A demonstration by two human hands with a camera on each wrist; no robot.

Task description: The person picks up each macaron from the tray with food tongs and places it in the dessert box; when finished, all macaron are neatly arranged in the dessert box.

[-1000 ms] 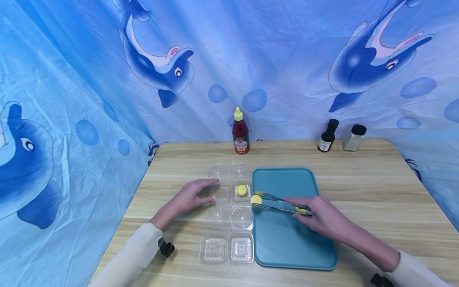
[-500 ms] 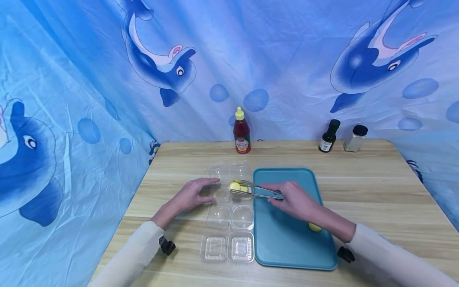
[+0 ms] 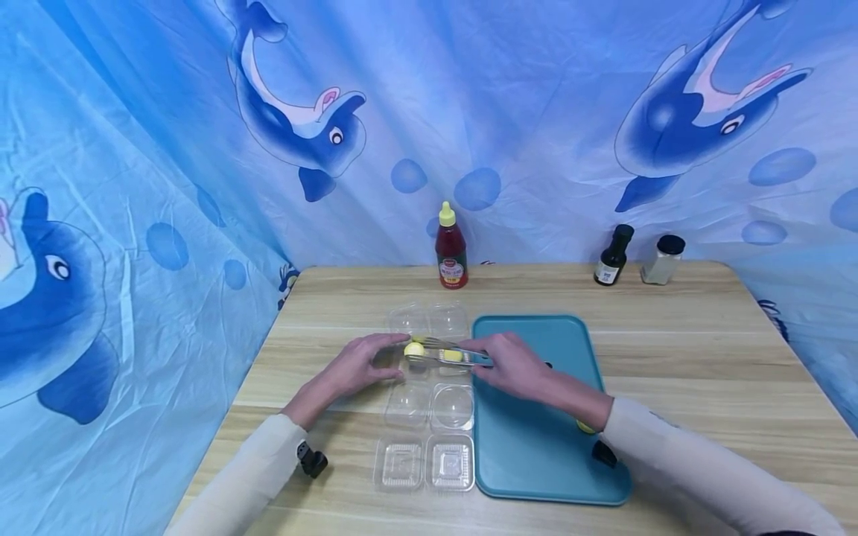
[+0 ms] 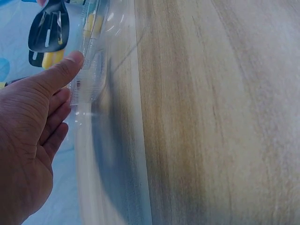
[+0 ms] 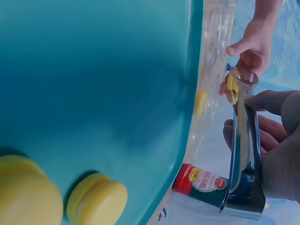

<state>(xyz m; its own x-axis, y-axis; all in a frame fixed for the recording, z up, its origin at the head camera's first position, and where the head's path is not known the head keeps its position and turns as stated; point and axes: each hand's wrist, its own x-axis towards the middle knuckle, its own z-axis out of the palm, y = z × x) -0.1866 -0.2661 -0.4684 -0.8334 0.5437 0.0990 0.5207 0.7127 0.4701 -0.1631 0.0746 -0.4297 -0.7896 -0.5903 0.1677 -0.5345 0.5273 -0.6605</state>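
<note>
My right hand (image 3: pixel 519 365) grips metal tongs (image 5: pixel 248 187) with slotted ends. Between those ends sits a yellow macaron (image 3: pixel 414 348), over the left clear plastic box of the back pair. Another yellow macaron (image 3: pixel 453 356) lies in the right box of that pair, partly behind the tongs. My left hand (image 3: pixel 362 361) is at the left side of the back left box, thumb and fingers apart. In the left wrist view its thumb tip is at the edge of the clear box (image 4: pixel 89 89); whether it presses there I cannot tell.
On the teal tray (image 3: pixel 536 476), macarons (image 5: pixel 101 199) lie under my right forearm. Two open clear boxes (image 3: pixel 450 465) stand at the front, left of the tray. A red sauce bottle (image 3: pixel 452 257), a dark bottle (image 3: pixel 611 257) and a black-capped jar (image 3: pixel 662 260) line the back.
My right hand has moved left from over the tray, carrying the macaron in the tongs past the right box to the left one. My left hand has stayed in place.
</note>
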